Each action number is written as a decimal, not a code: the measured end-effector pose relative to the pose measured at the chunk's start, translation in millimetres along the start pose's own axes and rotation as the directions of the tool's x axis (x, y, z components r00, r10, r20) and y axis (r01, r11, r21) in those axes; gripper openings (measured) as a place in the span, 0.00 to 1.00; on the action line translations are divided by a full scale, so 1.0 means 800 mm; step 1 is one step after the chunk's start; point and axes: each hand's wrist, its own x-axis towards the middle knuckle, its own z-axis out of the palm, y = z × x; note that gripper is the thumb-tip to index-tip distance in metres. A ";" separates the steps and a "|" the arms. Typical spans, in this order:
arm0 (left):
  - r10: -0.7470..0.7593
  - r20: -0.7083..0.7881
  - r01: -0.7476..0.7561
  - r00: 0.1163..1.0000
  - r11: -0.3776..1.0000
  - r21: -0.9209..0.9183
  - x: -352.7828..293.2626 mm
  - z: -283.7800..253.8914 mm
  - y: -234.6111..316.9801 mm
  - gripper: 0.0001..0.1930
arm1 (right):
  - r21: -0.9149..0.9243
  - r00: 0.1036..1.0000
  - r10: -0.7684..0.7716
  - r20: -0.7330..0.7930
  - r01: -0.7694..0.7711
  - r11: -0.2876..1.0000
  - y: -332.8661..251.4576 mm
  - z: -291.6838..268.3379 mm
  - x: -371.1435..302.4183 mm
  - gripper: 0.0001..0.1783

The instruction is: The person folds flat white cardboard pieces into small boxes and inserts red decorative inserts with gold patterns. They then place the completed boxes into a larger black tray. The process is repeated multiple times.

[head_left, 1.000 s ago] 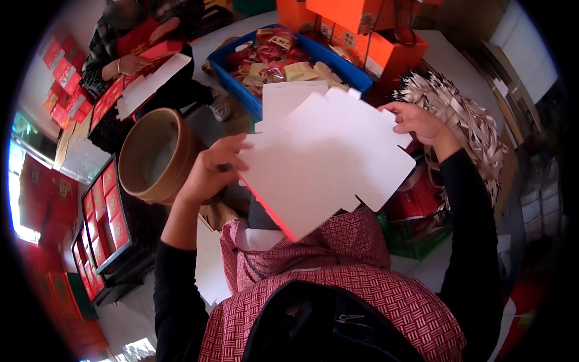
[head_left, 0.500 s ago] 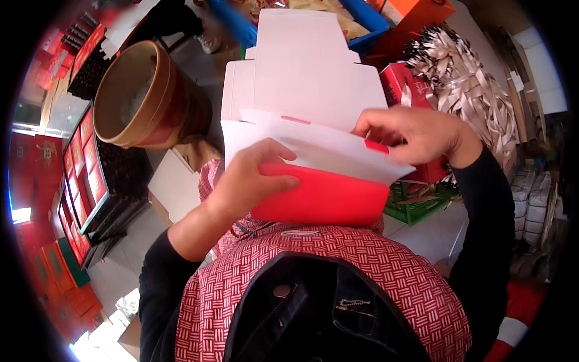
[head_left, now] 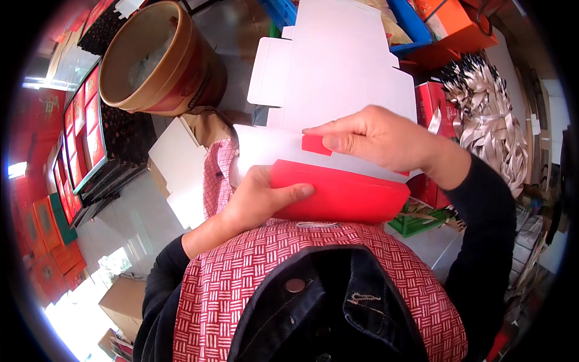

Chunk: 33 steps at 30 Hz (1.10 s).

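A box blank, white inside and red outside, lies across my lap with its red front panel [head_left: 344,193] folded up. My left hand [head_left: 256,196] grips this panel at its left end, thumb along the red face and fingers behind. Over the white inner side, my right hand [head_left: 386,142] pinches a small red tab [head_left: 315,145] between thumb and fingers. Beyond it, a wide white cardboard sheet with side flaps [head_left: 338,66] stretches away from me; whether it is one piece with the folded part I cannot tell.
A brown round bin [head_left: 163,78] stands at the far left, near stacked trays of red boxes [head_left: 84,127]. To the right are bundled beige ribbons [head_left: 491,133], a red box [head_left: 437,102] and a green crate [head_left: 416,224]. Blue crates [head_left: 413,27] are at the back.
My right hand has moved left along the white flap, from its right end to the red tab near its middle. My left hand stays on the red panel. The view has shifted.
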 end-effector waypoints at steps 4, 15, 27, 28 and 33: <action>0.073 -0.027 -0.076 0.997 0.991 -0.108 -0.008 -0.003 0.022 0.14 | -0.154 0.982 -0.150 -0.118 0.131 0.979 0.009 0.030 0.003 0.23; 0.159 -0.017 -0.160 0.987 0.984 -0.081 -0.009 -0.011 0.036 0.15 | -0.163 0.987 -0.146 -0.059 0.135 0.977 -0.008 0.015 0.014 0.23; 0.227 -0.163 -0.241 0.960 0.968 -0.076 -0.010 -0.011 0.025 0.16 | -0.215 0.952 -0.289 -0.103 0.263 0.941 -0.008 0.027 0.015 0.21; 0.246 -0.175 -0.263 0.953 0.962 -0.080 -0.011 -0.009 0.026 0.15 | -0.237 0.950 -0.294 -0.107 0.263 0.935 -0.009 0.027 0.017 0.21; 0.285 -0.185 -0.307 0.941 0.946 -0.107 -0.011 -0.011 0.028 0.15 | -0.246 0.947 -0.297 -0.124 0.261 0.934 -0.008 0.026 0.019 0.20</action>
